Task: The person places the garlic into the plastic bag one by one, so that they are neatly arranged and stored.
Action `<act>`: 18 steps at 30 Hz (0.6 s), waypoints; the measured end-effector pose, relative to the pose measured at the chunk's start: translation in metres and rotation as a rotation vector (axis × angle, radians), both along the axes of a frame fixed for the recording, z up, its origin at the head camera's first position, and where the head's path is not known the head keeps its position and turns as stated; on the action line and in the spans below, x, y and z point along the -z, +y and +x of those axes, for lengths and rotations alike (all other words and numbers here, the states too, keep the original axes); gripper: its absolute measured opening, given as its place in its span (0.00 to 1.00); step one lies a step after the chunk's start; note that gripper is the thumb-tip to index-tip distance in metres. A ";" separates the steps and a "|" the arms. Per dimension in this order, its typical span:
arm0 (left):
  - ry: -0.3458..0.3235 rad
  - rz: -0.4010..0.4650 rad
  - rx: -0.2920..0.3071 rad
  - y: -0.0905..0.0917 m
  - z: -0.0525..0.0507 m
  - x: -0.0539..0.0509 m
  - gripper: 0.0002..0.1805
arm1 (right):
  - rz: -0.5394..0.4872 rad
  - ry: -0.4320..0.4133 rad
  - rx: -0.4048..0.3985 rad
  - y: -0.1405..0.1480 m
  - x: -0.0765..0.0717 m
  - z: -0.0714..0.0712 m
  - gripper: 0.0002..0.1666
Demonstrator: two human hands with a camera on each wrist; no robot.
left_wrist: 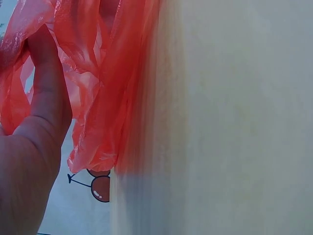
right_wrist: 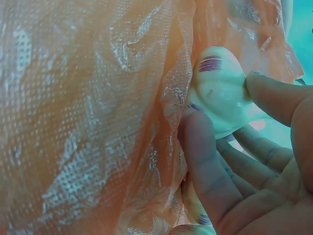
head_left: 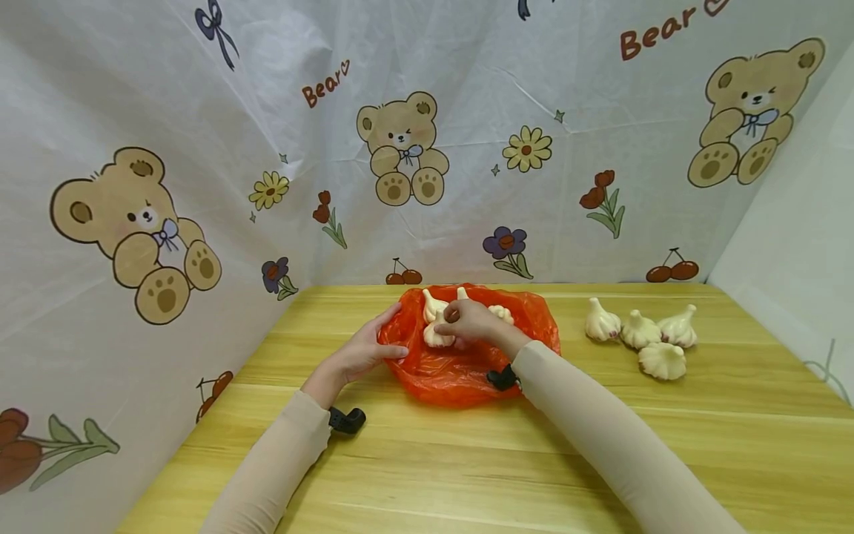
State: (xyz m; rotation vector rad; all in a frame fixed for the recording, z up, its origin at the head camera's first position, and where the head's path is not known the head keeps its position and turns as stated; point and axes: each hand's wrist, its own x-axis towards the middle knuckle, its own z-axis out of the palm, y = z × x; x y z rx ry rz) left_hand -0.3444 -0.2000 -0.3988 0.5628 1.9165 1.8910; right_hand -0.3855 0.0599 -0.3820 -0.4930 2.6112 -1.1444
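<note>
A red plastic bag (head_left: 454,382) lies open on the table with several white garlic bulbs inside. My left hand (head_left: 363,348) holds the bag's left rim, its thumb over the edge; in the left wrist view a finger (left_wrist: 49,83) reaches behind the red film (left_wrist: 107,98). Inside the bag my right hand (head_left: 477,324) pinches a garlic bulb (head_left: 437,334). The right wrist view shows that bulb (right_wrist: 220,93), purple-streaked, between thumb and fingers of the hand (right_wrist: 264,196). Another bulb (head_left: 500,314) lies to the right of this hand, inside the bag.
Four-bulb grouping aside, several garlic bulbs (head_left: 642,330) sit together on the wooden table (head_left: 427,467), right of the bag. A printed cloth (head_left: 467,74) hangs behind and at the left. A white wall (head_left: 800,245) stands at the right, with a thin cable (head_left: 827,371) near it.
</note>
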 end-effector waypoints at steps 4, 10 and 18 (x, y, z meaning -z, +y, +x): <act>-0.002 -0.006 -0.009 0.000 0.000 0.001 0.56 | 0.000 0.022 0.006 0.000 -0.002 0.001 0.28; -0.007 -0.031 -0.032 0.002 0.000 0.002 0.56 | 0.067 0.108 0.017 0.002 -0.010 0.003 0.27; 0.009 -0.023 -0.029 0.001 0.000 0.001 0.56 | 0.028 0.091 -0.052 0.011 -0.031 0.008 0.27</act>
